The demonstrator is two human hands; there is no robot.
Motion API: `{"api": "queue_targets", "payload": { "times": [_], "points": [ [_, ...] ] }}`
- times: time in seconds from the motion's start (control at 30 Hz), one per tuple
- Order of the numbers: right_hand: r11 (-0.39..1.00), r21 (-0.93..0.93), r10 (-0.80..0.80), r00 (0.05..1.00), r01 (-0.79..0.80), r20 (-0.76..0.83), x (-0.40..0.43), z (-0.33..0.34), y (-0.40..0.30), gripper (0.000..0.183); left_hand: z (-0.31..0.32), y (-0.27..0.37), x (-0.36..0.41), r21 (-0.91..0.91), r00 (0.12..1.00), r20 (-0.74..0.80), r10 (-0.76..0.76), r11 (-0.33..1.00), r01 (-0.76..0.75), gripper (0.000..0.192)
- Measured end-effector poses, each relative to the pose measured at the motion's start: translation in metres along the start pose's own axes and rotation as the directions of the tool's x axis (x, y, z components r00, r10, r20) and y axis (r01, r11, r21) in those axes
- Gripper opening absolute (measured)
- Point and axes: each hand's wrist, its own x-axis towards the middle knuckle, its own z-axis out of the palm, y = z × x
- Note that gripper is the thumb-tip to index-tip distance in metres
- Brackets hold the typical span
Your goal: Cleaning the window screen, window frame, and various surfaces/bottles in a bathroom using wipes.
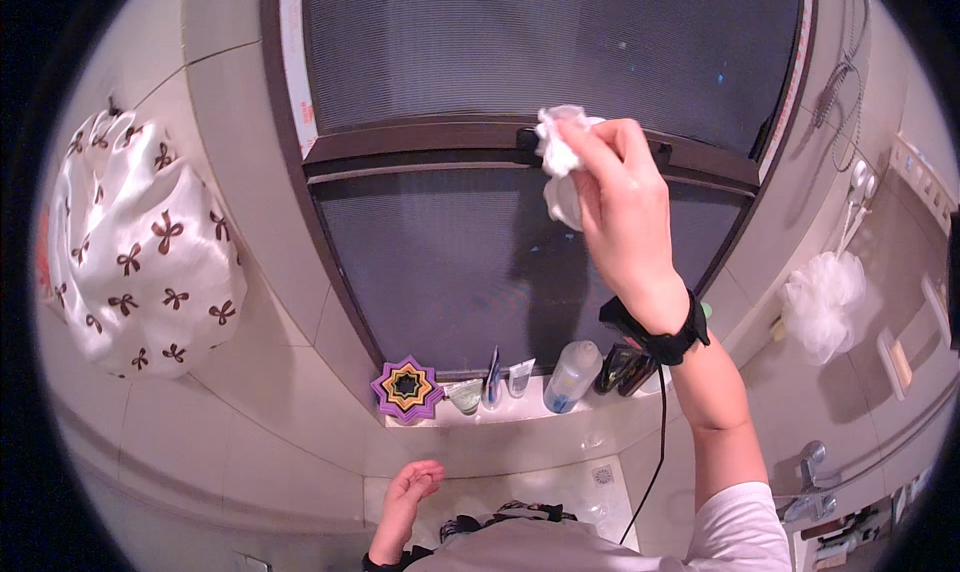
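My right hand (626, 204) is raised in front of the window, its fingers pinching a crumpled white cloth or tissue (561, 148). The cloth lies against or just before the dark window frame's crossbar (420, 146), near a small black fitting (527, 146). Part of it hangs below the bar over the lower pane (450, 264). Whether it presses on the frame is hard to tell. A black band (660, 328) with a cable goes round my right wrist. Down by my body, my left hand (412, 486) holds nothing, with its fingers loosely curled together and slightly bent.
On the sill (465, 418) stand a purple star-shaped item (407, 390), several tubes and a clear bottle (574, 377) with blue liquid. A bow-patterned satin bag (157, 257) hangs at left. At right are a white bath puff (823, 306), a shower hose (840, 107) and a mixer tap (812, 482).
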Motion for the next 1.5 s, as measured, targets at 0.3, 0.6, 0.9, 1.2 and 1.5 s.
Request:
{"api": "queue_targets", "payload": {
  "times": [0.3, 0.6, 0.9, 1.2, 1.5],
  "points": [
    [0.932, -0.338, -0.146, 0.989, 0.133, -0.016, 0.023, 0.033, -0.023, 0.018, -0.008, 0.002, -0.011, -0.014, 0.999, 0.012, 0.033, 0.999, -0.033, 0.029],
    [0.937, -0.119, -0.345, 0.919, 0.327, -0.189, 0.039, 0.119, -0.064, 0.012, -0.030, -0.003, -0.025, -0.032, 1.000, -0.010, 0.024, 0.999, -0.025, 0.028],
    [0.888, -0.095, -0.458, 0.881, 0.449, -0.120, 0.029, 0.129, -0.062, 0.022, -0.053, 0.004, -0.029, 0.015, 0.999, 0.026, 0.029, 0.999, -0.029, 0.035],
    [0.913, -0.042, -0.408, 0.903, 0.406, -0.134, 0.015, 0.140, -0.099, 0.018, -0.079, -0.007, -0.049, 0.040, 1.000, -0.019, 0.014, 0.999, -0.014, 0.034],
    [0.921, -0.044, -0.388, 0.908, 0.386, -0.156, 0.020, 0.155, -0.114, 0.017, -0.083, -0.007, -0.047, 0.031, 1.000, 0.010, -0.022, 0.999, 0.022, 0.033]
  ]
}}
